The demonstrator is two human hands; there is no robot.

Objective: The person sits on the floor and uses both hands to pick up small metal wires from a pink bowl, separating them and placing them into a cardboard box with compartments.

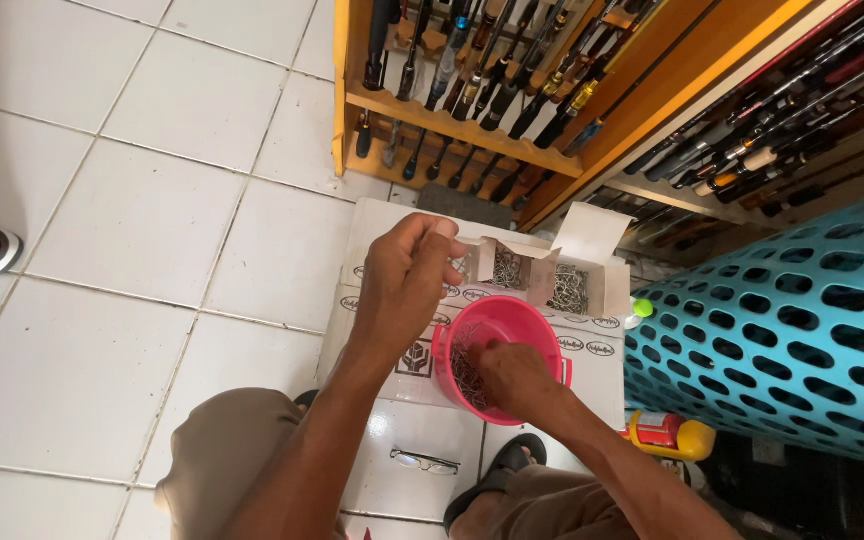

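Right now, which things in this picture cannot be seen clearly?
Head view only:
- Right hand fingertips: hidden inside the pink bucket, among small metal pieces.
- Left hand: fingers pinched, anything between them too small to tell.
- Metal pieces in the open white box: too small to identify.
- Fishing rods: tops cut by the upper edge.
- Blue basket: cut by the right edge.

Both arms are bare to above the elbow; no sleeves, watch or rings show. The left hand (404, 285) and right hand (514, 375) are ungloved. Khaki shorts (227, 450) cover both thighs. A dark sandal (497, 478) is on the right foot.
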